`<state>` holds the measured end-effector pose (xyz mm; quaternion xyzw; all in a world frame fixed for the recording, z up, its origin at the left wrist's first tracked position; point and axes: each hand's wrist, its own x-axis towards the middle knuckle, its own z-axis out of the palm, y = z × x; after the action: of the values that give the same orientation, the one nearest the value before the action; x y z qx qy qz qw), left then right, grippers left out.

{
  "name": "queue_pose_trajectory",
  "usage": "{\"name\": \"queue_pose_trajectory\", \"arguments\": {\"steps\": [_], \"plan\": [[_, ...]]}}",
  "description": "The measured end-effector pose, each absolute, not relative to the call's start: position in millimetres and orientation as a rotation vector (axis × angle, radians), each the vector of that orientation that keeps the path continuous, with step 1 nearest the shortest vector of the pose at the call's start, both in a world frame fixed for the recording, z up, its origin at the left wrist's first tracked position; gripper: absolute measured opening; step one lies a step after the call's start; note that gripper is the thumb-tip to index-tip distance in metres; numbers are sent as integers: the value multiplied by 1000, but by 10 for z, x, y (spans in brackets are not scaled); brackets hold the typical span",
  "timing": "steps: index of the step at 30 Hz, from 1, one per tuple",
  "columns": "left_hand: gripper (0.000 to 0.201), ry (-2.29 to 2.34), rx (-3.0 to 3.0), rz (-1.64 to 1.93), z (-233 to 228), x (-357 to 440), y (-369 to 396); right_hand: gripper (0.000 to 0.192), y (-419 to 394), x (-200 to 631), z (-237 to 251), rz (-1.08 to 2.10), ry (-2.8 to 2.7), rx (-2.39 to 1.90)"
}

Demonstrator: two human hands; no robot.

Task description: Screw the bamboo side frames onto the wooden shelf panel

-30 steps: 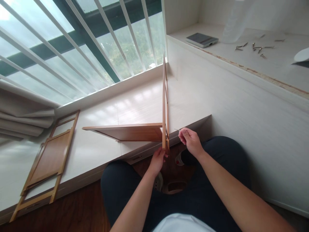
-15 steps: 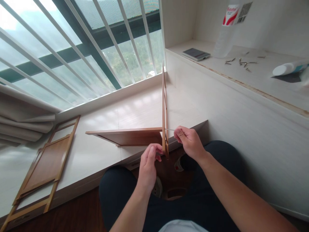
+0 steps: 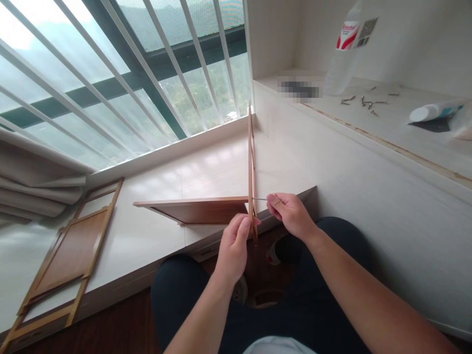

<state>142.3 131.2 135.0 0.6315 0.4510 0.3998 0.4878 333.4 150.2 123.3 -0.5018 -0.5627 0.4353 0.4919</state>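
In the head view, an upright wooden frame (image 3: 250,162) stands edge-on to me at the front of the white ledge. A wooden panel (image 3: 206,209) extends leftward from it, meeting it near its lower end. My left hand (image 3: 236,238) is closed around the frame's near end, thumb on the left side and fingertips showing on the right. Pinched in my right hand (image 3: 285,209) is a thin metal rod that looks like an Allen key (image 3: 260,198); its tip meets the frame's right side at the panel joint. Fingers cover its other end.
Another wooden frame with a panel (image 3: 75,250) lies on the ledge (image 3: 147,236) at left. On the raised shelf at right are a plastic bottle (image 3: 341,64), several loose screws (image 3: 368,102), a white tube (image 3: 427,112) and a blurred-out item (image 3: 298,89). A barred window is behind.
My left hand has moved slightly up and right and closed around the frame's near end. My right hand stays at the same joint with the Allen key, with more of the rod showing.
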Motion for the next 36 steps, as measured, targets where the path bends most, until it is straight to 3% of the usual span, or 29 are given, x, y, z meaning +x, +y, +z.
{"name": "queue_pose_trajectory", "arguments": {"steps": [6,21,36], "plan": [[37,1033,1644,817,1444,1348,1425,58,1621,3480,1329,1281,-1428,-1186],[38,1014,1650,738,1483,1320,1453,47,1631,3535,1279,903,-1670,-1113],[39,1019,1598,760,1477,1355,1444,57,1618,3450,1367,1383,-1250,-1144]]}}
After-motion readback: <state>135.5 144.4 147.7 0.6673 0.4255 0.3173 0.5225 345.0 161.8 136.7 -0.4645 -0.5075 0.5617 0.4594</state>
